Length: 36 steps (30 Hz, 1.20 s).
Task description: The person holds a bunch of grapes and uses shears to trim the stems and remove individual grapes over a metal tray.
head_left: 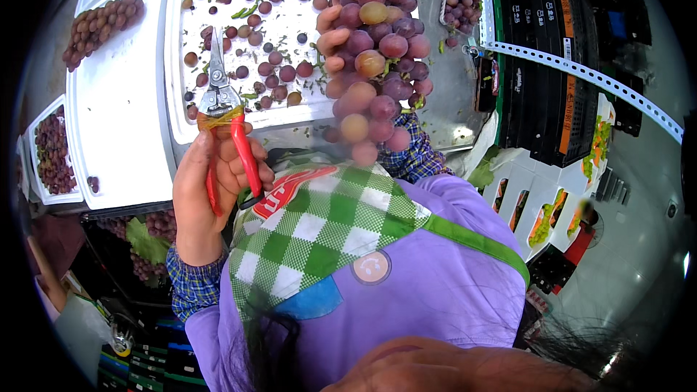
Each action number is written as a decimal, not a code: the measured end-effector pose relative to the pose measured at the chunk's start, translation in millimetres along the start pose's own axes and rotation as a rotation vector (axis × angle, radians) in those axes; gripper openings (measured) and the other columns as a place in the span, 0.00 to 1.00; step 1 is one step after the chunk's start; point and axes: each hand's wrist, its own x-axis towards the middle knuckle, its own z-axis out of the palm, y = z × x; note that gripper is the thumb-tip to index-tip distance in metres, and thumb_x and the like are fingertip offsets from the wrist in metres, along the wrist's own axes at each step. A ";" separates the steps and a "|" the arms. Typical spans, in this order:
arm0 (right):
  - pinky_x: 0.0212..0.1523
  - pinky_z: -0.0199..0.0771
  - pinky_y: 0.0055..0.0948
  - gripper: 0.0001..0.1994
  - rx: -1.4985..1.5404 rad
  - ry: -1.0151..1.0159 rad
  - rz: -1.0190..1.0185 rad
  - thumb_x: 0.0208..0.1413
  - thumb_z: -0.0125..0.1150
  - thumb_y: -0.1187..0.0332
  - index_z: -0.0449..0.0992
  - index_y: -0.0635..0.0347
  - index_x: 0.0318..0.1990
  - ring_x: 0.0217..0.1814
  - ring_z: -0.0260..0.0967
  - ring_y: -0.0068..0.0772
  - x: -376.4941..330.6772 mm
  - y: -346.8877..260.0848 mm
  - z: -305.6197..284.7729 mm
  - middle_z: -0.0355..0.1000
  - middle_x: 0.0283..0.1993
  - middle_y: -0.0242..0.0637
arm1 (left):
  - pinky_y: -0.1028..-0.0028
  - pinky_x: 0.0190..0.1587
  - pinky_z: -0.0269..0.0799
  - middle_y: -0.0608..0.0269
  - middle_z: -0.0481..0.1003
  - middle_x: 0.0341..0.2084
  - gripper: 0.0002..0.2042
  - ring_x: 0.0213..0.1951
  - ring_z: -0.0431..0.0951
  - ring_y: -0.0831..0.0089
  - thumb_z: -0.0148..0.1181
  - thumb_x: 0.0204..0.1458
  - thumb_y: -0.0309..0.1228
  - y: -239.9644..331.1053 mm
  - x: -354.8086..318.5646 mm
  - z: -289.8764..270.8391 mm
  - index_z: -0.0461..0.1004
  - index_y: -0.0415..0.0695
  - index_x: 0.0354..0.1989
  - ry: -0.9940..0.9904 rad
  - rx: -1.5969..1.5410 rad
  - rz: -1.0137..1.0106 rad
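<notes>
In my left hand [221, 170] is a pair of pruning shears [247, 156] with red handles. The handles are spread a little, and the metal blades point away from me over the white tray. A large bunch of grapes [381, 47], red to purple with some yellowish ones, is held up by my right hand [332, 40]. Only its fingertips show at the bunch's left side; the palm is hidden behind the fruit. Beneath both hands lies the white tray [178, 65], strewn with loose grapes [279, 92] and bits of green stem.
Left of the tray, a bunch of grapes [105, 25] lies on a white foam lid [131, 116]. A white box of small grapes [54, 149] stands beyond it. To the right are a grape container [462, 3], stacked black crates [534, 65] and a perforated metal strip [588, 72].
</notes>
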 end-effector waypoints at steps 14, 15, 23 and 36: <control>0.59 0.67 0.47 0.35 -0.060 0.039 0.044 0.60 0.37 0.37 0.58 0.55 0.63 0.61 0.63 0.44 -17.9 6.4 4.0 0.62 0.61 0.43 | 0.73 0.38 0.76 0.55 0.77 0.35 0.17 0.34 0.80 0.69 0.46 0.63 0.36 21.5 -20.6 -11.0 0.68 0.33 0.50 -0.155 0.564 -0.190; 0.59 0.67 0.47 0.34 -0.056 0.037 0.044 0.60 0.37 0.37 0.58 0.55 0.63 0.61 0.63 0.43 -17.8 6.5 3.8 0.62 0.61 0.43 | 0.73 0.37 0.76 0.56 0.77 0.34 0.16 0.33 0.80 0.70 0.47 0.62 0.35 29.4 -23.5 -7.4 0.69 0.33 0.49 -0.208 0.613 -0.220; 0.59 0.68 0.47 0.34 -0.034 0.010 0.050 0.61 0.37 0.38 0.58 0.55 0.63 0.61 0.63 0.43 -7.9 7.6 6.5 0.62 0.61 0.44 | 0.77 0.36 0.72 0.60 0.77 0.32 0.14 0.32 0.76 0.77 0.51 0.61 0.35 61.6 -32.1 13.4 0.72 0.34 0.44 -0.323 0.542 -0.405; 0.59 0.69 0.46 0.33 0.104 -0.113 0.062 0.62 0.37 0.40 0.58 0.56 0.63 0.61 0.64 0.43 25.8 7.7 5.2 0.62 0.61 0.44 | 0.74 0.38 0.72 0.59 0.75 0.35 0.17 0.32 0.75 0.76 0.47 0.62 0.33 64.0 -44.3 43.9 0.64 0.34 0.54 -0.253 0.606 -0.492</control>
